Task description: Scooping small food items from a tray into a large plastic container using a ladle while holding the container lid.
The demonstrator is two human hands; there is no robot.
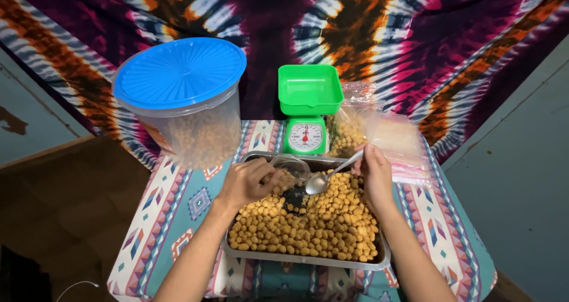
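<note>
Metal tray (pixel 379 260): rectangular, on the patterned tabletop (pixel 178 213) before me, holding a heap of round golden-brown snack pieces (pixel 314 225). My left hand (pixel 248 182): over the tray's far left corner, fingers closed on the mouth of a small clear plastic bag (pixel 290 167) lying against the snacks. My right hand (pixel 374 173): at the tray's far right side, gripping the handle of a metal spoon (pixel 325 179), its bowl just beside the bag's mouth. Behind the tray: green kitchen scale (pixel 308 109) with empty pan; filled clear bags (pixel 355 130) to its right; large clear tub with blue lid (pixel 184 100) to its left, on the tabletop
</note>
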